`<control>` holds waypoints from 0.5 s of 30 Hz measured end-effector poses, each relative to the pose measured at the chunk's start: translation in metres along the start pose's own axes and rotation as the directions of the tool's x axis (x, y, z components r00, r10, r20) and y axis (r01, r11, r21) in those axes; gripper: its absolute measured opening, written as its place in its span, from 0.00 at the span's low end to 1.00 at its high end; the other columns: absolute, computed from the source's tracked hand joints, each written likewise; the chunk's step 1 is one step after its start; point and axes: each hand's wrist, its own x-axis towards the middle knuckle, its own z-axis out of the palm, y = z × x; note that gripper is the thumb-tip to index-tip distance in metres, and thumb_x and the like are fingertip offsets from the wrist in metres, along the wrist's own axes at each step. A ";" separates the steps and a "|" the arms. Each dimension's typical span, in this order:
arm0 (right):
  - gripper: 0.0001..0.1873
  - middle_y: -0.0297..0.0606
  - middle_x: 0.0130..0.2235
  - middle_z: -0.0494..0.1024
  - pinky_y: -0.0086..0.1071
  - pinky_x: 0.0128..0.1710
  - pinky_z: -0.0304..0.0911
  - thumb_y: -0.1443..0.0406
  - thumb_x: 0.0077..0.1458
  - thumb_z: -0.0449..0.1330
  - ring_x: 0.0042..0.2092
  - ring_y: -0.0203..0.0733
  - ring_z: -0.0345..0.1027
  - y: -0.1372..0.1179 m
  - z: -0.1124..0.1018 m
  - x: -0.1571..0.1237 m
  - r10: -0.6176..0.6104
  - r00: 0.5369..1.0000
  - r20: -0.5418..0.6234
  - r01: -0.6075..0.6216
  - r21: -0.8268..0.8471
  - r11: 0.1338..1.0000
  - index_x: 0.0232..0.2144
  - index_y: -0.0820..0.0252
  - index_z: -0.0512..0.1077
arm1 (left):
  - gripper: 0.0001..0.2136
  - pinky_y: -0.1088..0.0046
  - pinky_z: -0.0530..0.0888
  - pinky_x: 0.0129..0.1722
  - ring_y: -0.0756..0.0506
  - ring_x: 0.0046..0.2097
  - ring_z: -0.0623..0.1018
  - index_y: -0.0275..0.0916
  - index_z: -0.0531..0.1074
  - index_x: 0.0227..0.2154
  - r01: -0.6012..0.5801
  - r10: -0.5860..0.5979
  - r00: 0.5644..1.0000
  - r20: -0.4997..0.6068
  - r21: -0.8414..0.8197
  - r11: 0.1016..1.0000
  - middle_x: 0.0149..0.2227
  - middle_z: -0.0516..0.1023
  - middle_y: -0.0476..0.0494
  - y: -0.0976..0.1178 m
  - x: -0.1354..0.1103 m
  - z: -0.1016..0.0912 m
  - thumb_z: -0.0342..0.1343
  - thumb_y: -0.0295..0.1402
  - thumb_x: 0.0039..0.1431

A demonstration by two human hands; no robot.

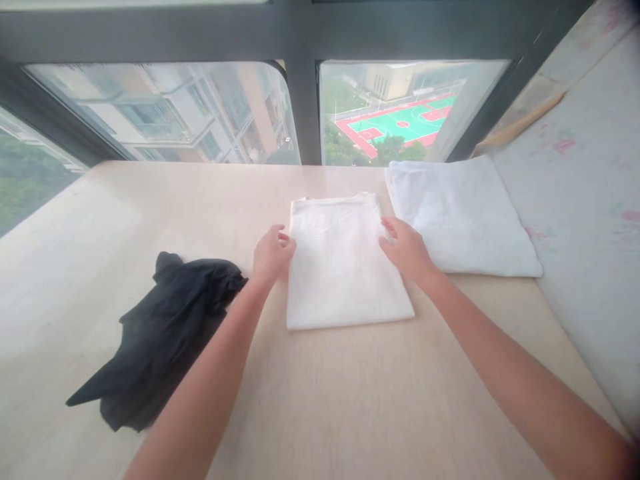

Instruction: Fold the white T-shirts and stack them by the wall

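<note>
A folded white cloth [345, 267], shaped like a neat rectangle, lies flat on the pale wooden surface in front of me. At its left edge is my left hand [274, 255], its fingers loosely bent and parted, with the thumb side against or very near the cloth. My right hand [404, 250] is at the opposite edge, thumb and forefinger apart, the tips at the cloth's border. Neither hand shows fabric pinched in it. Beside my left forearm lies a crumpled black garment [170, 333], partly hidden by that arm.
Another folded white cloth [465, 220] rests at the back right, near a floral-patterned wall [590, 187]. Dark window frames [303, 100] border the far edge of the wooden surface [320, 407]. Buildings and a sports court show outside through the glass.
</note>
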 end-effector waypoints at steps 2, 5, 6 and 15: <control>0.25 0.47 0.56 0.74 0.46 0.60 0.64 0.64 0.54 0.58 0.57 0.47 0.69 -0.003 -0.010 -0.048 0.101 0.995 0.018 -0.103 0.148 0.984 0.55 0.61 0.68 | 0.22 0.61 0.74 0.48 0.43 0.43 0.80 0.30 0.66 0.55 0.157 -0.157 0.988 0.006 -0.047 0.987 0.45 0.79 0.35 -0.001 -0.032 -0.004 0.55 0.36 0.60; 0.25 0.49 0.56 0.73 0.47 0.60 0.65 0.61 0.53 0.61 0.58 0.48 0.69 -0.005 -0.025 -0.108 0.353 0.932 0.081 -0.357 0.371 0.858 0.54 0.59 0.68 | 0.26 0.60 0.75 0.50 0.41 0.48 0.79 0.34 0.64 0.58 0.360 -0.339 0.933 0.120 -0.303 0.883 0.51 0.77 0.32 0.000 -0.095 -0.017 0.57 0.41 0.59; 0.26 0.49 0.56 0.73 0.48 0.60 0.64 0.60 0.52 0.62 0.59 0.49 0.68 -0.006 -0.031 -0.122 0.426 0.899 0.096 -0.424 0.427 0.798 0.53 0.59 0.68 | 0.27 0.60 0.75 0.51 0.40 0.51 0.78 0.34 0.63 0.58 0.407 -0.370 0.913 0.169 -0.402 0.820 0.54 0.75 0.31 0.002 -0.114 -0.020 0.57 0.42 0.59; 0.16 0.43 0.45 0.78 0.22 0.29 0.68 0.61 0.52 0.65 0.36 0.33 0.74 -0.028 -0.053 -0.131 0.609 0.632 0.479 -0.746 0.589 0.312 0.43 0.61 0.73 | 0.23 0.78 0.70 0.29 0.50 0.33 0.78 0.35 0.71 0.44 0.599 -0.417 0.801 0.430 -0.565 0.568 0.36 0.76 0.42 0.012 -0.134 -0.019 0.64 0.48 0.53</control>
